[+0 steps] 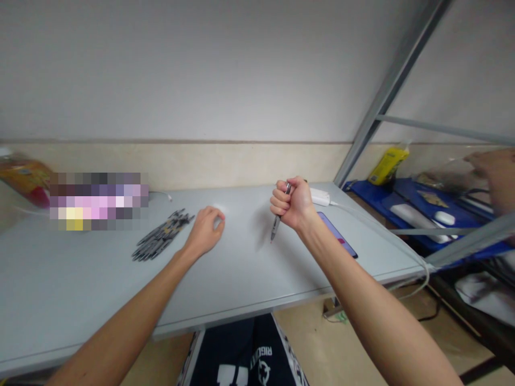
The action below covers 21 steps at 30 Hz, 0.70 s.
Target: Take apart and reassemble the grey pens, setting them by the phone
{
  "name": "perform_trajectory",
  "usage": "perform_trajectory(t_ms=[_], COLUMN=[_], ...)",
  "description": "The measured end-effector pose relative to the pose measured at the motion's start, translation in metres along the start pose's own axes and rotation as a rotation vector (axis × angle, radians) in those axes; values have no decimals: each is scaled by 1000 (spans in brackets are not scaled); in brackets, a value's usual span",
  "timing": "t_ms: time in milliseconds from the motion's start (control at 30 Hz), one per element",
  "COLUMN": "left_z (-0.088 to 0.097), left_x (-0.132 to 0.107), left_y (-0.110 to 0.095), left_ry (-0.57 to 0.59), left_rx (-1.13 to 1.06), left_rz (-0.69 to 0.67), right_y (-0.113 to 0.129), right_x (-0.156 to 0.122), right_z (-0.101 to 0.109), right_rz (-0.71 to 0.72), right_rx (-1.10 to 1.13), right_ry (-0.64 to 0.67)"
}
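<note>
My right hand point(295, 202) is closed in a fist round a grey-and-black pen point(276, 227). The pen slants downward above the desk, its tip low and its upper end showing at the fingers. My left hand point(206, 229) rests on the grey desk point(241, 268), fingers loosely curled, thumb a little apart from the index finger, with nothing visible in it. Just left of that hand lies a pile of pens point(161, 238), mostly dark and grey, side by side.
Beside my right forearm lies a phone point(337, 236), with a white power strip point(319, 197) and cable behind it. A tilted bottle point(26, 177) and a blurred-out item stand at left. Beyond the metal frame point(392, 86), another person's arm point(497, 174) reaches over a blue surface.
</note>
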<state>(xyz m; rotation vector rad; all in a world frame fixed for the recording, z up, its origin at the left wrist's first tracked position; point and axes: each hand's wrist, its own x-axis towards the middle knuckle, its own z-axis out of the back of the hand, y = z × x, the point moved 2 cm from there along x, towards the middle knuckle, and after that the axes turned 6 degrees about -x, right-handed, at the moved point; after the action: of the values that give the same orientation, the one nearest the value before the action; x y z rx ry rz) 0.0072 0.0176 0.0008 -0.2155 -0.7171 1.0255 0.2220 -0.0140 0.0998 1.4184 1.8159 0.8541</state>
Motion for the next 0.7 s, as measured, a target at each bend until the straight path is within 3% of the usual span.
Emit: perform_trajectory(t_ms=[700], left_z=[-4], left_x=[-2], left_y=[4], left_ry=[87], left_rx=[-13], left_rz=[8], right_y=[5], right_x=[-6], right_z=[-7], right_rz=[46], right_rx=[-49], right_ry=[-54])
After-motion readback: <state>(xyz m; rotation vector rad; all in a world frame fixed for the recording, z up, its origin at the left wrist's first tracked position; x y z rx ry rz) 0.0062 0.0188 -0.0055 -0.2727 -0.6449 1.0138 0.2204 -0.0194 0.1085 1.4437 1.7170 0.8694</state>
